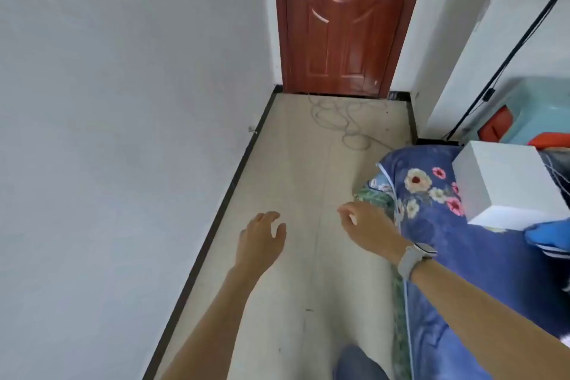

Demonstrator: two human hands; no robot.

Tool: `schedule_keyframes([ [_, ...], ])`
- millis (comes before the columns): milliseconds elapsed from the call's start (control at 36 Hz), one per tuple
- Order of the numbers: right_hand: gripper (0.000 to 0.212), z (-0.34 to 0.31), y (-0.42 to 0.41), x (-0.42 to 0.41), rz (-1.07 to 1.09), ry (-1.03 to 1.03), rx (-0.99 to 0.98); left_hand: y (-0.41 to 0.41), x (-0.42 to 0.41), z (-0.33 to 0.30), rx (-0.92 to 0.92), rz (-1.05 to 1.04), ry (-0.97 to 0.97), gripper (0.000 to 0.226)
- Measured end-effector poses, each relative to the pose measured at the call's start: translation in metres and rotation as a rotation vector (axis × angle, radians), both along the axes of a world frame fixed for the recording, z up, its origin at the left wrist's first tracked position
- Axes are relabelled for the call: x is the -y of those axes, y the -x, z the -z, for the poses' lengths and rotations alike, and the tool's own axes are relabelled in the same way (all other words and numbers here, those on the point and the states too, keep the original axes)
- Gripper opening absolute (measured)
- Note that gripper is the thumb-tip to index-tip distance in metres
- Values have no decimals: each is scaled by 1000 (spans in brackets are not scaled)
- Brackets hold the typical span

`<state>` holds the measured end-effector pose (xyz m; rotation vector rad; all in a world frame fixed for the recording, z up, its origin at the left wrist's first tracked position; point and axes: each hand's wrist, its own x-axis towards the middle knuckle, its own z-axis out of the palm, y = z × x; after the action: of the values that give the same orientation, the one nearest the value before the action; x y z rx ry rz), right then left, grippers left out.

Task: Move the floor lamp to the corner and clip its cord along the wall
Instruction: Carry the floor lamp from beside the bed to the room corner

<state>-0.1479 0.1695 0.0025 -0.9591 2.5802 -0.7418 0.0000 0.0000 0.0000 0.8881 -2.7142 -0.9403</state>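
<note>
A thin black lamp pole [509, 55] leans up along the white wall at the far right, with a small inline switch on its cord [487, 95] and its base [438, 141] behind the bed corner. A pale cord [336, 120] lies in loose coils on the floor before the door. My left hand [262, 237] hovers over the floor with fingers apart, holding nothing. My right hand [364, 225], with a grey watch on the wrist, hangs beside the bed edge with curled fingers and nothing in them.
A red-brown door [345, 21] closes the far end of the narrow tiled floor [293, 194]. The white left wall [123, 102] has a black skirting. A bed with a blue floral cover [431, 225] fills the right side, with a white box [505, 182] on it.
</note>
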Motion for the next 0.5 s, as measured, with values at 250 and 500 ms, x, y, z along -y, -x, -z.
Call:
schedule_keyframes([
  [250,24,59,99,8,137,-43,156,119,20,55,133,72,-31,32],
  [500,29,65,267,59,191,-102,123,330,63,54,257,262,73,36],
])
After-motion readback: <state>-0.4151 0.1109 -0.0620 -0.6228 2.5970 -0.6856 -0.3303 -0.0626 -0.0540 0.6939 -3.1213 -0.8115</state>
